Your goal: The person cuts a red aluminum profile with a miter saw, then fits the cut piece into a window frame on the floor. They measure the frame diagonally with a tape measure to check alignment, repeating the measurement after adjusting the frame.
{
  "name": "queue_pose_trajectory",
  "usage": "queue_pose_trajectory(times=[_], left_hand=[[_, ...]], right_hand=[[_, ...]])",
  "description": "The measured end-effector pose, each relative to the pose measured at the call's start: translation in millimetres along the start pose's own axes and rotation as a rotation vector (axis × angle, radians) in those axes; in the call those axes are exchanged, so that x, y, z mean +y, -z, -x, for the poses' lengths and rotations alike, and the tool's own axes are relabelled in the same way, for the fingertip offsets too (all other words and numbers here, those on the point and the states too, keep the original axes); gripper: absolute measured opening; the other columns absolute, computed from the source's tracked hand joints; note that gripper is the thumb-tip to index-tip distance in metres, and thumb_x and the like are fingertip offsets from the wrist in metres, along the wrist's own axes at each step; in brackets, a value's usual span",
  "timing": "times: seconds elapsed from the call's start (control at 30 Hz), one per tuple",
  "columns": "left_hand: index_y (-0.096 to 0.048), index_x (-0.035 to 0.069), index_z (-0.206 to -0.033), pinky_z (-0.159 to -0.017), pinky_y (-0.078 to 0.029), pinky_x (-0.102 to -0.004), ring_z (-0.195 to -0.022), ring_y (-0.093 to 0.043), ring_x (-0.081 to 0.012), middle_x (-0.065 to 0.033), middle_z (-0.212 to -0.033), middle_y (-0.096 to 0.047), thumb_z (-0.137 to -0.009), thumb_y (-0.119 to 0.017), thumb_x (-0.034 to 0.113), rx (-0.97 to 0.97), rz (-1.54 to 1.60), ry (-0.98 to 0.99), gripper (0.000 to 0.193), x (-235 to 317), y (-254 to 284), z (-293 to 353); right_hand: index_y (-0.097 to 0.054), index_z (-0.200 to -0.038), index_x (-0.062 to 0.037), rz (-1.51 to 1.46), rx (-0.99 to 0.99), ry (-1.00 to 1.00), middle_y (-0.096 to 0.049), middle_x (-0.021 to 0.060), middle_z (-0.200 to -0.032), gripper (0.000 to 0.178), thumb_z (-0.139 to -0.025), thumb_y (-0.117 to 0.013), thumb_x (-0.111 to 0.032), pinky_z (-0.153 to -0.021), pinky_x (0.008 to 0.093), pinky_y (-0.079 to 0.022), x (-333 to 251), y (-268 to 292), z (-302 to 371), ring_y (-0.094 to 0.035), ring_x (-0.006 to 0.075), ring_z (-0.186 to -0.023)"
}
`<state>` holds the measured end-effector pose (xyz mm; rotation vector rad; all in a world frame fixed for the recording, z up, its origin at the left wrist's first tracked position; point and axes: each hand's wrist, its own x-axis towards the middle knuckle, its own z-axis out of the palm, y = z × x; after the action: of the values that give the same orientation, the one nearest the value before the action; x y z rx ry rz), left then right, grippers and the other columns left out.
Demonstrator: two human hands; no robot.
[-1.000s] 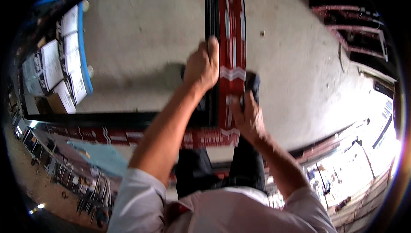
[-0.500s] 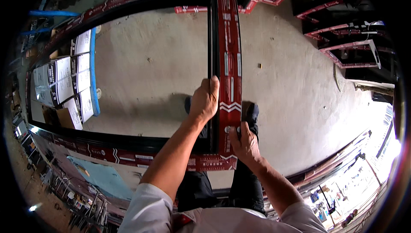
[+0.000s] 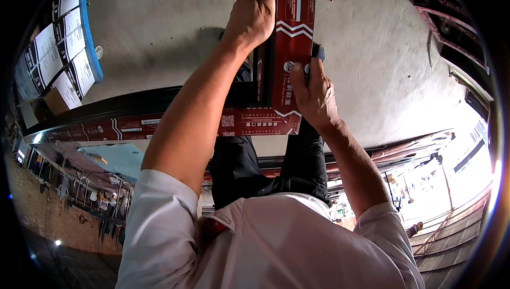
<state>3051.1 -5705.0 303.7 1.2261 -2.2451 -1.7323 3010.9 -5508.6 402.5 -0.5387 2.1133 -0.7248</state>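
Above grey floor (image 3: 372, 82), cartons (image 3: 49, 55) leftward, left hand (image 3: 252, 17) and right hand (image 3: 317, 98) grip red frame (image 3: 291, 45).

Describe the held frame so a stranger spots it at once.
From the grey floor, look just above the dark trousers to the corner of a printed red-and-black frame. Unlike the reddish frames at upper right, it has the left hand holding its inner edge and the right hand touching its outer one.

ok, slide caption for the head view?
Left hand and right hand hold a frame by its inner and outer edges, boxes at far left.
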Motion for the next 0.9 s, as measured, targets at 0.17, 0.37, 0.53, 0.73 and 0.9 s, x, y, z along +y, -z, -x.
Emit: queue_pose_trajectory(times=[0.17,0.37,0.53,0.73,0.9], left_hand=[[-0.061,-0.007,-0.096,-0.076,-0.049,-0.0529,-0.082,-0.062,-0.0486,-0.0322,-0.083,-0.064,-0.112,-0.027,0.058,-0.023,0.032,0.06,0.074,-3,-1,-4],[-0.06,-0.007,-0.095,-0.077,-0.049,-0.0521,-0.082,-0.063,-0.0469,-0.0316,-0.083,-0.063,-0.112,-0.027,0.057,-0.036,0.028,0.057,0.074,4,5,-5],[-0.065,-0.008,-0.11,-0.087,-0.052,-0.0487,-0.097,-0.068,-0.0454,-0.033,-0.098,-0.07,-0.112,-0.026,0.059,-0.095,0.043,0.123,0.078,13,14,-3],[-0.065,-0.009,-0.113,-0.092,-0.052,-0.0482,-0.103,-0.069,-0.0449,-0.0324,-0.104,-0.071,-0.11,-0.021,0.064,-0.103,0.023,0.112,0.086,13,25,-3],[-0.066,-0.008,-0.112,-0.09,-0.052,-0.0494,-0.1,-0.068,-0.0466,-0.0326,-0.1,-0.071,-0.111,-0.023,0.062,-0.09,0.072,0.108,0.082,14,17,-2]], right_hand=[[-0.046,-0.1,0.0011,-0.027,0.013,-0.006,-0.061,0.0269,-0.075,0.028,-0.106,-0.06,-0.022,-0.059,0.051,-0.051,-2,-1,2,-0.063,0.0473,-0.068],[-0.045,-0.102,0.0012,0.122,0.029,0.244,-0.061,0.0268,-0.074,0.027,-0.107,-0.059,-0.021,-0.057,0.051,-0.05,12,-1,2,-0.063,0.047,-0.066],[-0.043,-0.105,0.0021,-0.095,0.002,0.015,-0.058,0.0247,-0.074,0.026,-0.107,-0.058,-0.019,-0.055,0.0493,-0.049,2,-3,3,-0.06,0.0434,-0.063],[-0.043,-0.106,0.0019,-0.091,0.011,0.085,-0.055,0.025,-0.074,0.028,-0.108,-0.057,-0.022,-0.055,0.0503,-0.048,8,-5,3,-0.059,0.0461,-0.063],[-0.043,-0.106,0.0024,-0.072,0.004,0.072,-0.053,0.0255,-0.074,0.027,-0.108,-0.058,-0.019,-0.054,0.0504,-0.046,9,-7,3,-0.057,0.0465,-0.062]])
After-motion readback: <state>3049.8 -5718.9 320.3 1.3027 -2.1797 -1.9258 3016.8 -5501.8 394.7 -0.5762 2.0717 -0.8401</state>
